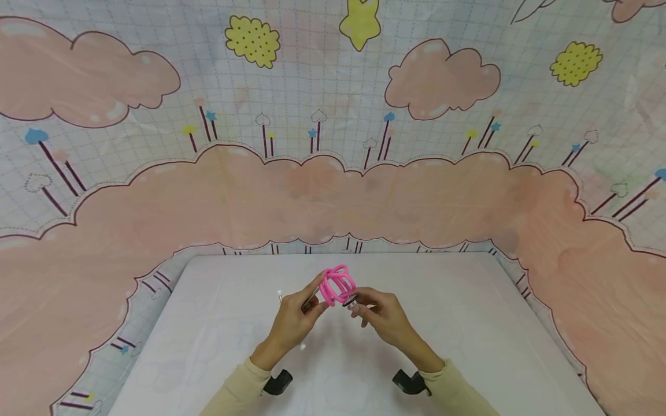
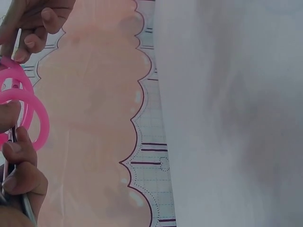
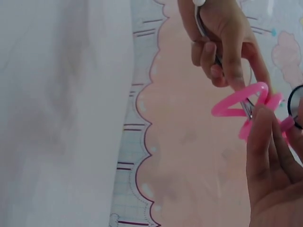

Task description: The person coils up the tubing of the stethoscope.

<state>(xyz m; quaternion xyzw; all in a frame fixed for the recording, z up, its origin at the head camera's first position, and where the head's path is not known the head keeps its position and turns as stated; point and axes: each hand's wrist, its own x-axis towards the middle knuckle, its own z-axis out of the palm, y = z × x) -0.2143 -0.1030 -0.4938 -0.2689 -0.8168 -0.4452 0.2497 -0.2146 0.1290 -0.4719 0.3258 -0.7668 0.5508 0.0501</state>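
A stethoscope with its pink tubing [image 1: 325,289] wound into several loops is held up over the table between both hands. My left hand [image 1: 289,323] grips the metal ear tubes together with the left side of the coil. White ear tips [image 1: 302,346] stick out around that hand. At the coil's lower right, my right hand [image 1: 387,316] pinches the round, dark-rimmed chest piece [image 1: 351,301] between thumb and fingers. The left wrist view cuts the pink loops [image 2: 43,120] off at its edge. In the right wrist view, my right fingers partly hide the coil [image 3: 236,101].
Under the hands lies a white tabletop [image 1: 447,335]. A cloth printed with pink clouds [image 1: 333,199] hangs behind it and runs down both sides. Dark wrist cameras [image 1: 278,382] are strapped at both sleeve cuffs.
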